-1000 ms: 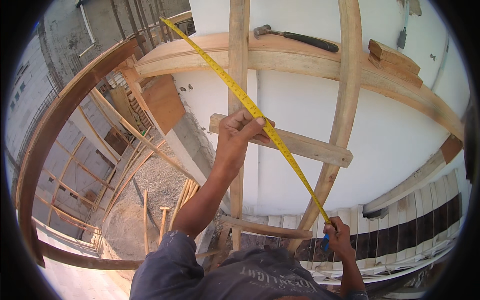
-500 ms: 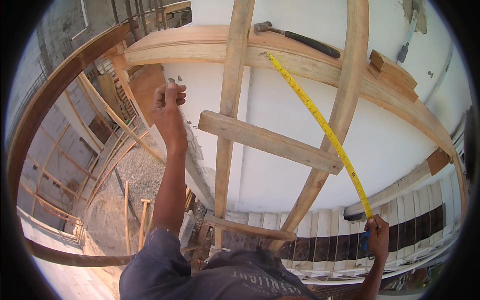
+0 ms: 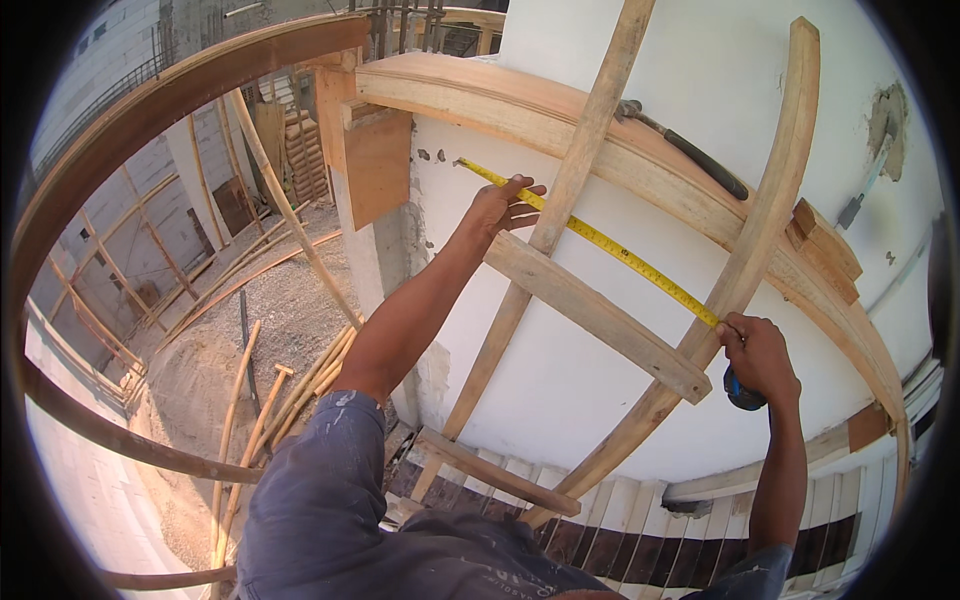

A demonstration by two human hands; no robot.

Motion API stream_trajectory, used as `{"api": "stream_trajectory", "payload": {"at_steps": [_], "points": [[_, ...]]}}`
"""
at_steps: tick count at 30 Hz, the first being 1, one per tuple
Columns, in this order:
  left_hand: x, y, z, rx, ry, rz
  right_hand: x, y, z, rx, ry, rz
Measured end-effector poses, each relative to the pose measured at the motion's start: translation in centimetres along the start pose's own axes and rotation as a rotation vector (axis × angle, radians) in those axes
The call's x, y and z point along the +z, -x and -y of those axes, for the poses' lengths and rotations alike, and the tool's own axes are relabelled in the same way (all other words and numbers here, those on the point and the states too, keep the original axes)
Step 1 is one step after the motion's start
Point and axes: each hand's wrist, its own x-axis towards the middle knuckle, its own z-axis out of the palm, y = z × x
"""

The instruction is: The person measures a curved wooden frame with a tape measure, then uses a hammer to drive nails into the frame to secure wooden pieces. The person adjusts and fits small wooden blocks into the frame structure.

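My left hand (image 3: 505, 207) pinches the yellow blade of a tape measure (image 3: 630, 258) a little short of its hooked end, some fingers spread. The blade runs down to the right, past two wooden uprights (image 3: 783, 180) of a ladder-like frame. My right hand (image 3: 765, 358) is closed around the tape measure's case (image 3: 742, 392); only a dark, blue-edged part of it shows below the fingers. Just under the blade, a short wooden crosspiece (image 3: 600, 318) joins the uprights. The blade's hooked end hangs free left of my left hand, before the white wall.
A claw hammer (image 3: 690, 150) lies on the curved wooden beam (image 3: 470, 95) behind the uprights. Wood blocks (image 3: 825, 250) sit at the beam's right. A lower rung (image 3: 495, 470) is near my body. Down left are a gravel heap (image 3: 300, 265), poles (image 3: 232, 430) and a curved brown rail (image 3: 130, 130).
My left hand has moved right onto the tape blade, which it was apart from before. My right hand has come up with the case, and the blade's end has left the beam. The view has shifted.
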Motion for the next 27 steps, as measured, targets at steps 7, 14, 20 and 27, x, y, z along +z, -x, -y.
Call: {"api": "stream_trajectory", "payload": {"at_steps": [7,14,20,27], "points": [[0.7,-0.5,-5.3,0.371,0.279,-0.365,1.4,-7.0,6.7,-0.116,0.088,-0.108],[-2.1,-2.0,-9.9,0.463,0.148,-0.529,3.0,-11.1,9.7,-0.125,-0.030,-0.017],[-5.8,-3.5,-11.9,0.472,0.176,-0.548,1.5,-7.9,6.2,-0.110,0.044,0.046],[-5.8,-3.0,-11.2,0.473,0.234,-0.456,2.0,-6.3,3.8,-0.044,-0.055,-0.004]]}}
